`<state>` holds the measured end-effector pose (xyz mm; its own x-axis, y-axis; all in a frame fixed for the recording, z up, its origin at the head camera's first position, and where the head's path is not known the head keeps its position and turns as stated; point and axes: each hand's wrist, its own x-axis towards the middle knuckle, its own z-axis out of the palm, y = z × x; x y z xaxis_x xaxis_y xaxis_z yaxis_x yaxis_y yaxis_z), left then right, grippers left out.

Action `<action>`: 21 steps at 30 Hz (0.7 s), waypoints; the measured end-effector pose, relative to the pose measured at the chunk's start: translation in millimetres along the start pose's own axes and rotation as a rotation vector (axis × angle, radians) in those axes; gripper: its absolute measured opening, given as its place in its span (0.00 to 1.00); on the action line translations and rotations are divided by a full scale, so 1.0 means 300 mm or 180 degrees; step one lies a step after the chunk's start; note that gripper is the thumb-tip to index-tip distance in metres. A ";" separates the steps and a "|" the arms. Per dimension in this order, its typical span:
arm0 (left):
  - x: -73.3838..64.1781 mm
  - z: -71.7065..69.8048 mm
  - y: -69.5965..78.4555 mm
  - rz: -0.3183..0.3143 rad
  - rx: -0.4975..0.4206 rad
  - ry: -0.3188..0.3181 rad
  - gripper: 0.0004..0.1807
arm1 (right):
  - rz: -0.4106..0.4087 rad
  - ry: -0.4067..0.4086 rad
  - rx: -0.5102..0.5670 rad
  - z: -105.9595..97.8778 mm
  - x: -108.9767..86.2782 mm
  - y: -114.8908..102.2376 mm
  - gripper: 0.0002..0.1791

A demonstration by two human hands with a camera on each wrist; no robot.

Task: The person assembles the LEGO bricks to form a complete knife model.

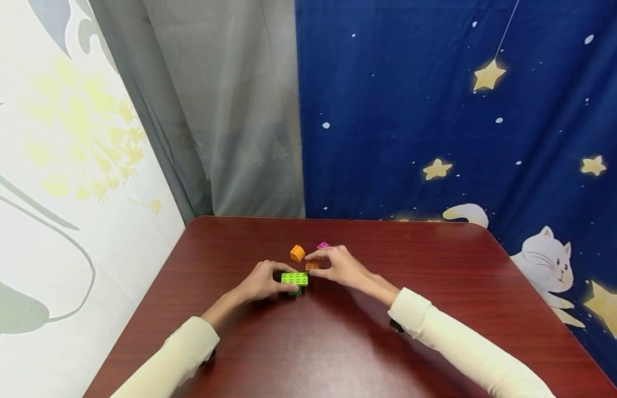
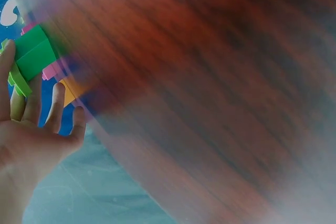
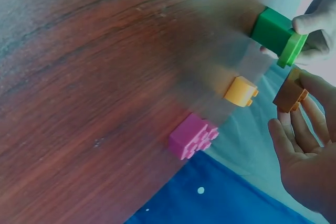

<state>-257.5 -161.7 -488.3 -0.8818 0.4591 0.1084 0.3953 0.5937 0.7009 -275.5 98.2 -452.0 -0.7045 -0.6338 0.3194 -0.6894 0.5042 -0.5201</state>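
Left hand (image 1: 261, 281) half-closed on stacked green bricks (image 1: 294, 279), right hand (image 1: 342, 267) in a pinch on brown brick (image 3: 289, 93)

Near tabletop (image 1: 313, 348) free, yellow-orange block (image 1: 297, 253), pink block (image 3: 191, 136) obstructing beyond green blocks (image 1: 294, 278)

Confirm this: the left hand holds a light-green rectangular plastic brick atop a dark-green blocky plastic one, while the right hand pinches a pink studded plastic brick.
Wrong brick: the right hand pinches an orange-brown studded plastic brick, as the right wrist view shows; the pink brick rests apart on the reddish-brown wood-grain table. The rest is right.
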 end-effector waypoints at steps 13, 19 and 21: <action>-0.001 -0.002 -0.003 -0.0014 0.0017 0.0007 0.22 | -0.0150 -0.0103 -0.0135 0.039 0.024 -0.045 0.17; -0.001 0.000 -0.003 -0.0005 -0.0010 0.0019 0.21 | -0.0229 -0.0134 -0.0002 0.061 0.032 -0.058 0.17; -0.002 0.001 -0.006 0.0006 -0.0010 0.0015 0.20 | -0.0238 -0.0121 0.0013 0.066 0.034 -0.059 0.16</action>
<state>-257.7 -162.7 -489.7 -0.8823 0.4570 0.1129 0.3961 0.5909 0.7028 -267.0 71.2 -455.2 -0.6442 -0.6915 0.3270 -0.7390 0.4524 -0.4992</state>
